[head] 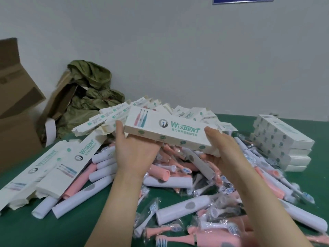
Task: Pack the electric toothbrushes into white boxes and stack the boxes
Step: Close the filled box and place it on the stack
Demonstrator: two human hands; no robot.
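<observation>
Spreading beneath everything, the green worktop (21, 227) is cut off at the left and bottom edges. The white box (170, 129) is held up over its middle. Far left of that box stands a brown carton (16, 104), partly out of frame. Directly below the box lies a heap of toothbrushes (170, 177), pink and white, many in clear wrap and blurred. To the box's lower left lie unfolded flat boxes (53, 166). To its right sits a stack (281, 148) of closed boxes.

The white box's long axis runs left to right, dipping slightly rightward, with the printed face up and the toothbrush picture at the left end. Its contents are not visible. The left hand (137, 148) grips the left end and the right hand (224, 150) grips the right end. On each hand the thumb is on top and the fingers are hidden beneath.
</observation>
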